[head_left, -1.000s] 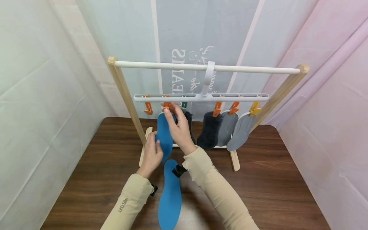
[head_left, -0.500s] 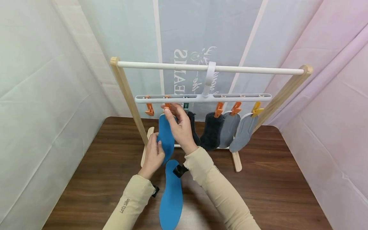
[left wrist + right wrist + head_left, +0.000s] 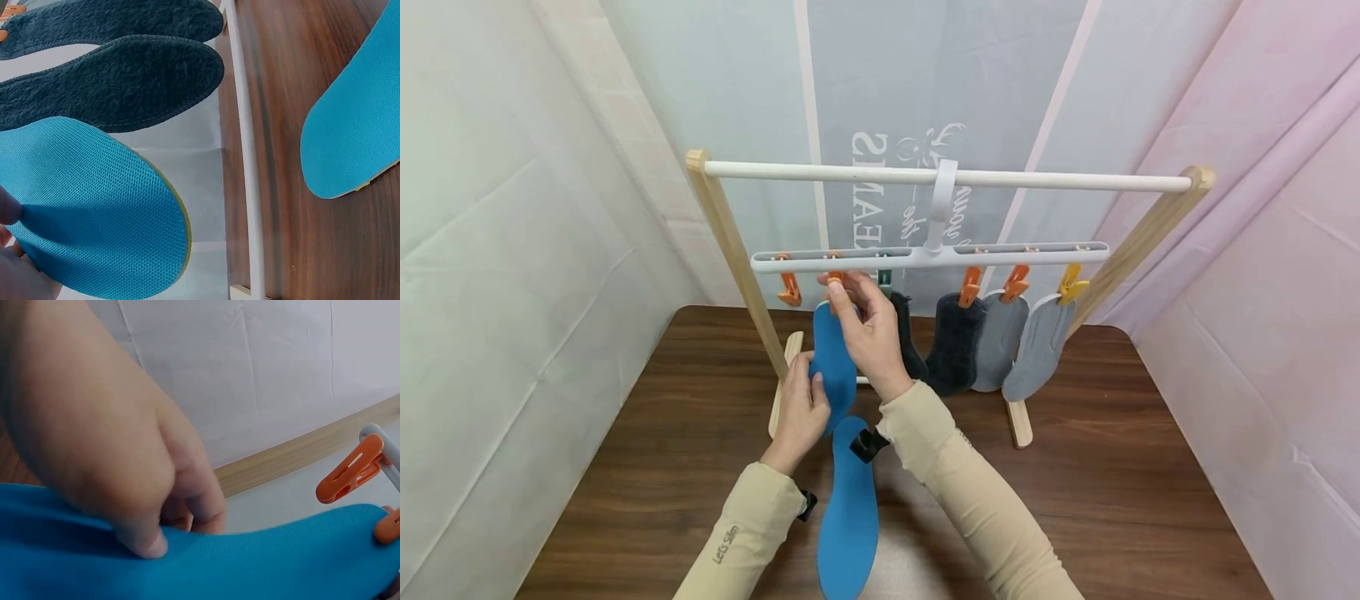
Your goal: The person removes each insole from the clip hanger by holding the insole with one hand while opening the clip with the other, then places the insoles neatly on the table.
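Observation:
A blue insole point(image 3: 834, 354) hangs upright under the white clip hanger point(image 3: 850, 260). My left hand point(image 3: 797, 408) pinches its left edge, thumb on the blue face, as the right wrist view also shows. My right hand point(image 3: 871, 329) pinches an orange clothespin point(image 3: 389, 527) at the insole's top end; in the right wrist view that clothespin overlaps the blue edge. A second blue insole point(image 3: 848, 517) lies on the table below, partly behind the black camera on my right wrist.
A free orange clothespin point(image 3: 789, 289) hangs at the hanger's left end. To the right hang dark fuzzy insoles point(image 3: 953, 346) and grey insoles point(image 3: 1040, 350) from other clothespins. The hanger hooks over the white rail point(image 3: 1060, 180) of a wooden stand point(image 3: 726, 242) on a brown table point(image 3: 1120, 467).
The held insole sits slightly lower, and the lower end of the orange clothespin now shows below my right thumb. Both hands keep nearly the same place.

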### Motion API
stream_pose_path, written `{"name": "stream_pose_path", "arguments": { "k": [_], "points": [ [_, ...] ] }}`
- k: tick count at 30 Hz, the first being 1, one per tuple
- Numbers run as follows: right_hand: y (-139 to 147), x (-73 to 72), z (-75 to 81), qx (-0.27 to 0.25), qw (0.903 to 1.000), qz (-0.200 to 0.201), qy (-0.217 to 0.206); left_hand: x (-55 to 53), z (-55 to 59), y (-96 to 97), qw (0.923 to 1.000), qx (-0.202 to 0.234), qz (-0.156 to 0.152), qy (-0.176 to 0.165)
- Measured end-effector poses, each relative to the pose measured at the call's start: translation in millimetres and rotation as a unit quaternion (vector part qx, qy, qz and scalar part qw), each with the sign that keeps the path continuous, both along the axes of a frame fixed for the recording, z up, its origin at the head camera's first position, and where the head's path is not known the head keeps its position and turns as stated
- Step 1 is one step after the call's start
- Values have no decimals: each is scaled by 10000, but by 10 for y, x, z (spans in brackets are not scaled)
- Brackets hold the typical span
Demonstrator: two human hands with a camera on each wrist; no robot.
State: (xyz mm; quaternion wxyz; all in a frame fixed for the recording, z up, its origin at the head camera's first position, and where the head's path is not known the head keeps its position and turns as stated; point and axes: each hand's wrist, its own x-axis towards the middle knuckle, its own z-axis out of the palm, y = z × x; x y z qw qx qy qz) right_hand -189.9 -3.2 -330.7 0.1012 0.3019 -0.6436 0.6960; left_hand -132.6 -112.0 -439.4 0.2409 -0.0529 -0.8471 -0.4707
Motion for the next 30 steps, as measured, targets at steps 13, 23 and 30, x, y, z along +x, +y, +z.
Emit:
{"name": "stream_pose_path", "arguments": {
  "k": [13, 23, 30],
  "points": [
    [-35, -83, -65, -315, 9990, 265, 189, 70, -168, -8, 9998, -152, 72, -44],
    [43, 68, 132, 15, 9990, 453, 28, 198, -263, 24, 9989, 186, 177, -388],
    [67, 105, 180, 168, 9979, 626, 18, 325, -283, 44, 9962, 444, 4, -750]
  ]
}}
